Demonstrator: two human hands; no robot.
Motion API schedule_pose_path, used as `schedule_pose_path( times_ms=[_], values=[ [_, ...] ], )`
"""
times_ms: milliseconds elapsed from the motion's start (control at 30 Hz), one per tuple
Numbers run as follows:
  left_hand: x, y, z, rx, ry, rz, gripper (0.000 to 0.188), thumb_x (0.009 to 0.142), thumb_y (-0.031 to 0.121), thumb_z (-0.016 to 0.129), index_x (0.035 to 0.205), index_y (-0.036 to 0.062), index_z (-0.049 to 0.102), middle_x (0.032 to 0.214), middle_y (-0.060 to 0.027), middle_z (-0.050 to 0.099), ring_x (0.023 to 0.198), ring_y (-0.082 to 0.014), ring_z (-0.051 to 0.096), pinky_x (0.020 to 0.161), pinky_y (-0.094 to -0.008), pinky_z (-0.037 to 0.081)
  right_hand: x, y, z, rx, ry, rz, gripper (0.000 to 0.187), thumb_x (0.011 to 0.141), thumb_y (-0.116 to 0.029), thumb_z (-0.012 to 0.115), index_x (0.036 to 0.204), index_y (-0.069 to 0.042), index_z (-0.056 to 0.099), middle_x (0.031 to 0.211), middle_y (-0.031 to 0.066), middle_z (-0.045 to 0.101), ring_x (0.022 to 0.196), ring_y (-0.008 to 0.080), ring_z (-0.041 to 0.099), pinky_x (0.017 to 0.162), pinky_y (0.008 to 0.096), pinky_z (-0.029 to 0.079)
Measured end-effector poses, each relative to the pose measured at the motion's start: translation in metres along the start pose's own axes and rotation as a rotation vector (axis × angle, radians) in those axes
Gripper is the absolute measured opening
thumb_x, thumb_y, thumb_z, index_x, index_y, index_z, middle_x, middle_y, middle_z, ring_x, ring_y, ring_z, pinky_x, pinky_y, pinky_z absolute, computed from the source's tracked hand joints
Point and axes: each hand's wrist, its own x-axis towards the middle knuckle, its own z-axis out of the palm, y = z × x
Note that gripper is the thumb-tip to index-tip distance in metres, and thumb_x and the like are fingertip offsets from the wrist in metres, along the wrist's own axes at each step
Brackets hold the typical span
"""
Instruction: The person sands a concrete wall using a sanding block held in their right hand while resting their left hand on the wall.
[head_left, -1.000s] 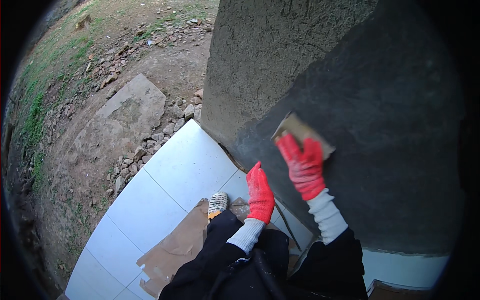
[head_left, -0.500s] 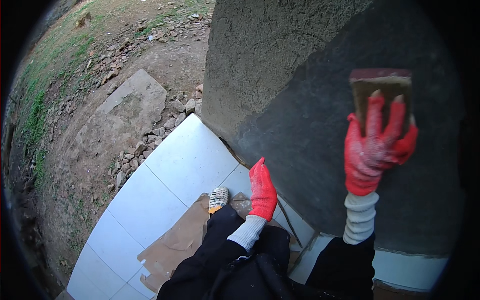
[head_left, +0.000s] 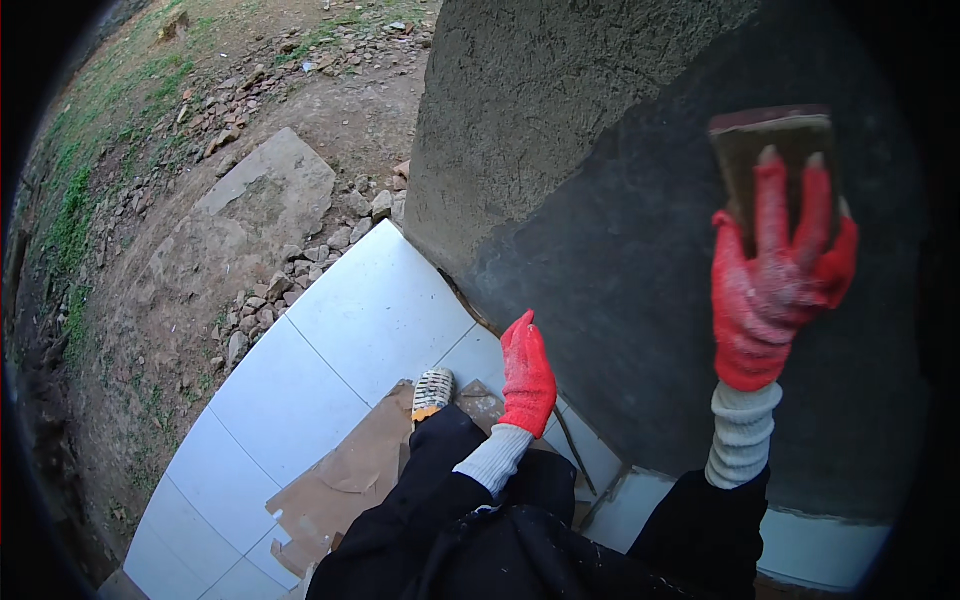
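My right hand (head_left: 780,270), in a red glove with a white knitted cuff, holds a rectangular brown block (head_left: 745,165) with a reddish edge. Two fingers stretch along the back of the block, which lies against the smooth dark coat on the wall (head_left: 640,270). The block's underside is hidden, and so is the thumb's grip. Over my knees, close to the wall's foot, my left hand (head_left: 528,375) is held up in a matching red glove. Its fingers are stretched out together, and nothing shows in it.
Rough grey plaster (head_left: 520,100) covers the wall's upper left part. White floor tiles (head_left: 330,340) border the wall, with torn cardboard (head_left: 350,465) under me and a thin dark strip (head_left: 575,450) beside my knee. Stones (head_left: 290,275) and bare ground lie past the tile edge.
My right hand has slid the block slightly up and to the right along the dark wall surface. My left hand has stayed nearly in place.
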Motion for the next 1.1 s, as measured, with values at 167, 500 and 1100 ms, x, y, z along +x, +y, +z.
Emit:
schedule_pose_path(
  times_ms=[167, 500, 1100],
  values=[
    [0.005, -0.001, -0.002, -0.049, 0.034, -0.02, 0.041, 0.11, 0.021, 0.041, 0.143, 0.0004, 0.052, 0.14, -0.0223, 0.052, 0.132, -0.038, 0.049, 0.114, -0.0444, 0.037, -0.044, -0.051, 0.035, 0.008, 0.148, -0.073, 0.069, 0.07, -0.026, 0.088, 0.135, -0.032, 0.066, 0.151, -0.0031, 0.049, 0.122, 0.0388, 0.053, 0.1, 0.0565, 0.049],
    [0.004, -0.003, 0.001, 0.03, 0.053, 0.043, 0.039, 0.109, 0.02, 0.042, 0.14, 0.001, 0.054, 0.137, -0.0225, 0.055, 0.129, -0.0381, 0.051, 0.112, -0.0449, 0.04, -0.11, -0.085, 0.059, 0.225, -0.194, -0.35, 0.063, 0.08, -0.018, 0.075, 0.141, -0.031, 0.061, 0.156, -0.0049, 0.043, 0.131, 0.0348, 0.046, 0.106, 0.0539, 0.044],
    [0.009, 0.001, 0.0, -0.059, 0.09, 0.031, 0.035, 0.108, 0.018, 0.046, 0.137, 0.0007, 0.057, 0.135, -0.0218, 0.057, 0.128, -0.0376, 0.053, 0.112, -0.0438, 0.041, -0.137, -0.096, 0.053, 0.267, -0.291, -0.563, 0.057, 0.084, -0.02, 0.075, 0.138, -0.028, 0.062, 0.155, 0.0036, 0.044, 0.134, 0.0387, 0.044, 0.11, 0.0558, 0.042]
  ],
)
